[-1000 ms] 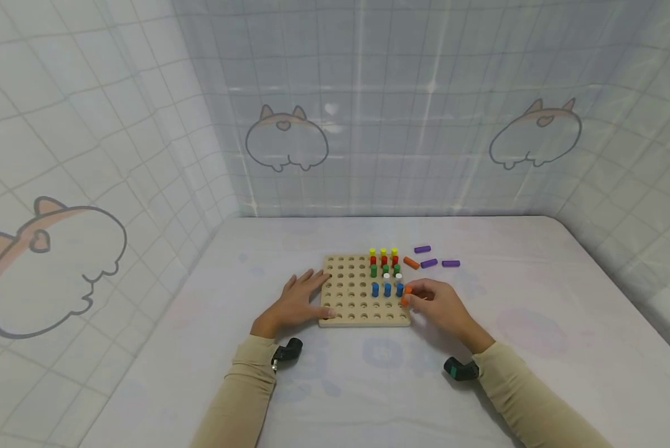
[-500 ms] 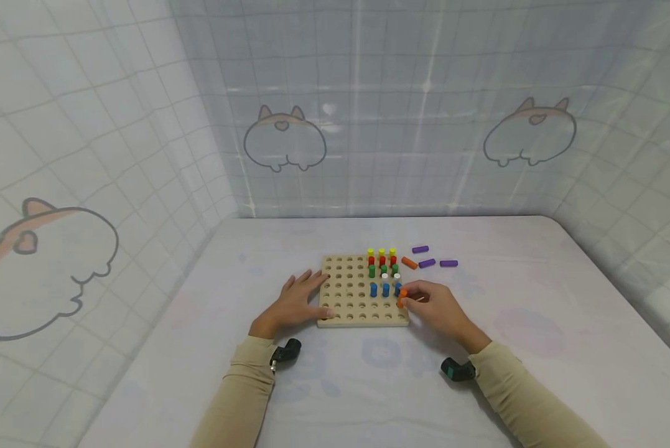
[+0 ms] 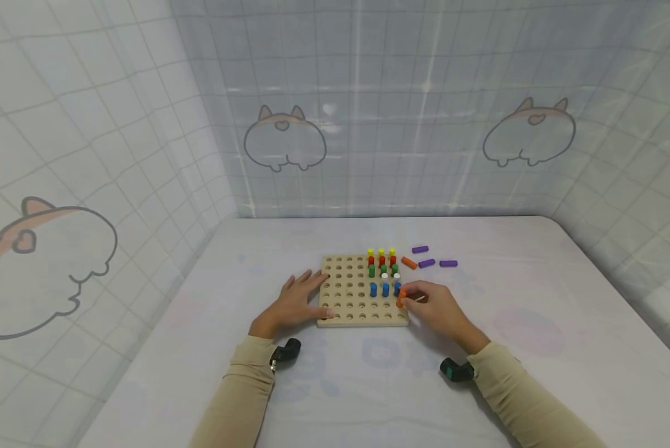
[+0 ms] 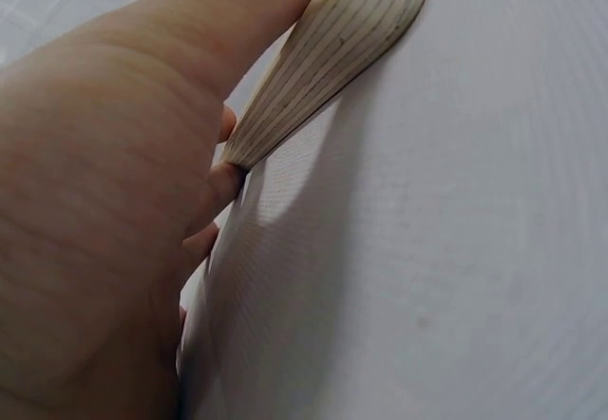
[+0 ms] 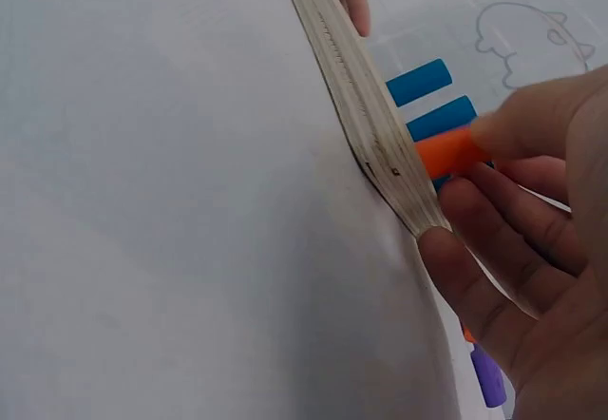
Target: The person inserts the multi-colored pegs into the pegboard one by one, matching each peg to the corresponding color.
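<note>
A square wooden pegboard [image 3: 350, 322] with rows of holes lies on the table. My left hand [image 3: 294, 305] rests spread along its left edge, thumb at the front-left corner and fingertips on the left side. At the board's right edge my right hand [image 3: 438, 308] pinches an orange peg [image 5: 448, 151] between thumb and fingers. That peg stands nearly upright, just in front of the row of blue pegs [image 3: 373, 290]; its lower end is at the board's surface. One right fingertip touches the board's edge in the right wrist view.
Behind the blue row stand white pegs [image 3: 384, 278], green pegs [image 3: 371, 271], red pegs [image 3: 382, 261] and yellow pegs [image 3: 381, 252]. Right of the board lie a loose orange peg [image 3: 409, 262] and purple pegs [image 3: 448, 264] on the white-covered table [image 3: 368, 386].
My right hand has shifted slightly left and brought the orange peg from a tilt at the board's edge to nearly upright on the board. My left hand has stayed in place.
</note>
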`<act>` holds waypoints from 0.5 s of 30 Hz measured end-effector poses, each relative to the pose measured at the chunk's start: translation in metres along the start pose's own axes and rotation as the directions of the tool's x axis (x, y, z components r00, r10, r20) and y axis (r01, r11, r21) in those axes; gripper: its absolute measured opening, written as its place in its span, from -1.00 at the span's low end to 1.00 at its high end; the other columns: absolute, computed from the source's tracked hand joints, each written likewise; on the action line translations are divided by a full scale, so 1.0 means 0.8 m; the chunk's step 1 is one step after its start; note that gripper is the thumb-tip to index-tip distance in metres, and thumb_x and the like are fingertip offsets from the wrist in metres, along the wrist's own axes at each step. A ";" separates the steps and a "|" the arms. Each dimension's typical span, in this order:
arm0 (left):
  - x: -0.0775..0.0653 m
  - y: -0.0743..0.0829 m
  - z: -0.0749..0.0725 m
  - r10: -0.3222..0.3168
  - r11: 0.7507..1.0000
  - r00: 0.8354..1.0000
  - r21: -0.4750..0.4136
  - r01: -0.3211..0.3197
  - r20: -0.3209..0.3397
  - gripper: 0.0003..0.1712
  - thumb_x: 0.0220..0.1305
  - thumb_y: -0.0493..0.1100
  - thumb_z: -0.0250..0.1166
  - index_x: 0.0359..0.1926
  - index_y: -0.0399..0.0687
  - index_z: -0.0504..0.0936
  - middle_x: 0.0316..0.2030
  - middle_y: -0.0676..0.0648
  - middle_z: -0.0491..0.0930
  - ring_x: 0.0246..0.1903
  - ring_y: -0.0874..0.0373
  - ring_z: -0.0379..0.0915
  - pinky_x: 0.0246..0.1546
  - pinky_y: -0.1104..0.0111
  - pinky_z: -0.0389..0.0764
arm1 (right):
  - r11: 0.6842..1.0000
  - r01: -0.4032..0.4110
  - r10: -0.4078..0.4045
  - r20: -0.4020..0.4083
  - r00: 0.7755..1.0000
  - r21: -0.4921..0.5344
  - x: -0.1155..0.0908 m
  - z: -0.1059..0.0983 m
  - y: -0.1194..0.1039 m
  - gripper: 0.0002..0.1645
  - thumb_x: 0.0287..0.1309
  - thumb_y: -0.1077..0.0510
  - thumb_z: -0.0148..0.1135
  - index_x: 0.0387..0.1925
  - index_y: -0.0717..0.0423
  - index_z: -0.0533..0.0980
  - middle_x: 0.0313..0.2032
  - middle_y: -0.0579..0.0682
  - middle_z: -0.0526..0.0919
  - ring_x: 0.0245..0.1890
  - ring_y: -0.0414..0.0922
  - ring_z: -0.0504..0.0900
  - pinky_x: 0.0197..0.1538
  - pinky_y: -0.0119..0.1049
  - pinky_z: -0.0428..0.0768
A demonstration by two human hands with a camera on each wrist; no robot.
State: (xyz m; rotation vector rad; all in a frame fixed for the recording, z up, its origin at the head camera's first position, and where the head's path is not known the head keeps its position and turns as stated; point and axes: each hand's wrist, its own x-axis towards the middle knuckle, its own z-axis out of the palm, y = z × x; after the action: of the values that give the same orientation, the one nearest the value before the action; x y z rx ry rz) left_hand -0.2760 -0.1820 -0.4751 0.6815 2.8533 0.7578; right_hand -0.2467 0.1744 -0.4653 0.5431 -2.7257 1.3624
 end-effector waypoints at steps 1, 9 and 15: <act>0.000 0.000 0.000 0.003 1.000 1.000 -0.001 -0.003 0.000 0.19 0.09 0.49 0.32 0.58 0.08 0.11 0.54 -0.07 0.05 0.55 -0.03 -0.27 0.47 -0.07 -0.38 | 1.000 -0.006 0.006 0.005 1.000 -0.002 0.000 -0.001 0.000 -0.73 0.25 0.16 0.36 -0.01 0.09 0.67 -0.15 -0.13 0.73 -0.20 -0.15 0.66 -0.08 -0.18 0.66; 0.001 0.000 -0.001 0.010 1.000 1.000 -0.001 -0.010 -0.003 0.19 0.09 0.49 0.33 0.58 0.06 0.10 0.55 -0.06 0.04 0.55 -0.04 -0.27 0.47 -0.08 -0.38 | 0.997 -0.078 0.078 0.036 0.996 0.001 0.004 -0.015 0.003 -0.74 0.29 0.02 0.35 -0.03 -0.02 0.68 -0.12 -0.17 0.72 -0.12 -0.13 0.63 -0.01 -0.13 0.60; -0.001 0.004 -0.004 -0.008 1.000 1.000 -0.009 0.008 0.013 0.19 0.10 0.48 0.32 0.59 0.07 0.08 0.55 -0.07 0.02 0.55 -0.03 -0.29 0.48 -0.04 -0.40 | 0.997 -0.082 0.082 0.005 0.997 0.007 0.017 -0.030 0.014 -0.75 0.31 0.07 0.33 -0.04 0.05 0.68 -0.13 -0.12 0.72 -0.09 -0.10 0.63 0.02 -0.08 0.59</act>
State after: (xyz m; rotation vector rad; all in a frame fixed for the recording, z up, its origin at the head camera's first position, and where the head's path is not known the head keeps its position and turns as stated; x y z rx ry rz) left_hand -0.2750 -0.1813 -0.4706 0.6706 2.8370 0.7623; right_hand -0.2657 0.1955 -0.4569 0.4396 -2.7769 1.3906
